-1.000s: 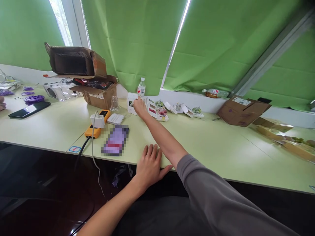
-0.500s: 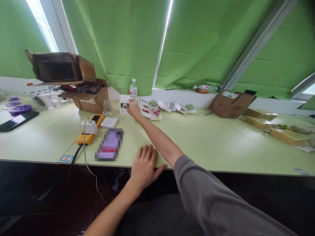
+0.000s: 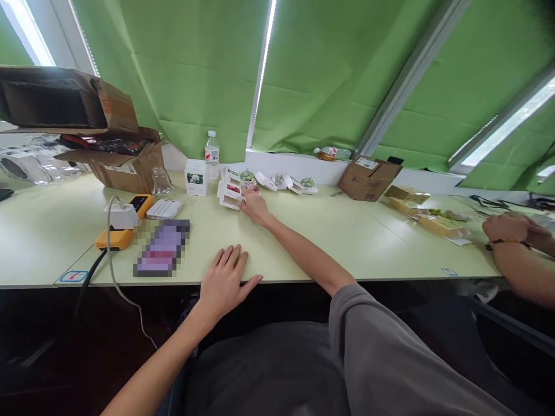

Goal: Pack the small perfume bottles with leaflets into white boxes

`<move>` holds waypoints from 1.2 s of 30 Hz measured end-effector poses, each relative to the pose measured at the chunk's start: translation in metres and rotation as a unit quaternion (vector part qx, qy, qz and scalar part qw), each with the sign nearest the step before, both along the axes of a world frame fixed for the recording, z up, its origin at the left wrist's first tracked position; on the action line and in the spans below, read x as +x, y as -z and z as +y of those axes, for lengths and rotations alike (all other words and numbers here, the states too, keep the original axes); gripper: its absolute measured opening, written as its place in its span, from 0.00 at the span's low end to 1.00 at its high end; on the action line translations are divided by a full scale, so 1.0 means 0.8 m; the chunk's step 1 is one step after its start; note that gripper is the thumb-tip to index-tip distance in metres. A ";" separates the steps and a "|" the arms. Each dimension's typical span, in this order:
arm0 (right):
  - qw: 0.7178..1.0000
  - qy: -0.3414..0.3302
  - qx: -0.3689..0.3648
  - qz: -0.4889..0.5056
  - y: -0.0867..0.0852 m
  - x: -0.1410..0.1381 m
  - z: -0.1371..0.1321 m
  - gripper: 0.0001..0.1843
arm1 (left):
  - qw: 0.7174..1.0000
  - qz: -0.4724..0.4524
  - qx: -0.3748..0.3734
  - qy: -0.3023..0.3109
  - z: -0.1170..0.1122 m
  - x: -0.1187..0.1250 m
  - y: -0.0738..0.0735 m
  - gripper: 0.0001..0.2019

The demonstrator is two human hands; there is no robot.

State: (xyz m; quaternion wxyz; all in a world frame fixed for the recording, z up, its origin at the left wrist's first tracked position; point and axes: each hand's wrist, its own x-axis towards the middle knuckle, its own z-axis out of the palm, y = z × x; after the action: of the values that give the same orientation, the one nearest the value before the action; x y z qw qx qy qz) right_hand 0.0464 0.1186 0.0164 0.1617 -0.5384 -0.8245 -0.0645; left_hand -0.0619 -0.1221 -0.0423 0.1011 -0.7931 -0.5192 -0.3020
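Observation:
My left hand [image 3: 223, 280] lies palm down at the table's front edge, fingers stretched and thumb out to the side. It holds nothing. Farther back, my right hand [image 3: 255, 207] is at an opened small white box [image 3: 229, 195] with a pink picture on it. Its fingers are curled at the box's right side, and their tips are partly hidden. A round clear ornament with pink inside [image 3: 250, 188] shows just behind this hand. To the left, a closed white box with a white flower picture [image 3: 196, 178] stands upright beside a water bottle [image 3: 211, 155].
More opened white boxes with clear ornaments [image 3: 307, 184] lie along the wall. A phone [image 3: 161, 248], a yellow power strip [image 3: 115, 238] and a white block [image 3: 163, 209] lie left. Cardboard boxes [image 3: 124, 174] stand behind them. Another person's hands [image 3: 505, 228] are at far right.
My right hand has left the flower-picture box, which now stands upright, and moved right to the pink-picture box. My left hand stays flat. The view has turned right, bringing another person's hands into sight.

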 end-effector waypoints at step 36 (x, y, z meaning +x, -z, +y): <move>0.990 -0.058 -0.084 -0.092 -0.002 0.132 -0.159 0.21 | 0.999 0.026 0.009 -0.033 -0.010 0.020 0.003 0.25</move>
State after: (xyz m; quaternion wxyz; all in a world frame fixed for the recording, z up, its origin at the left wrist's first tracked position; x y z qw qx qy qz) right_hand 0.1520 -0.0087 0.0181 0.0426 -0.4930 -0.8683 -0.0343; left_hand -0.0462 -0.1298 -0.0450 0.1321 -0.7822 -0.5394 -0.2824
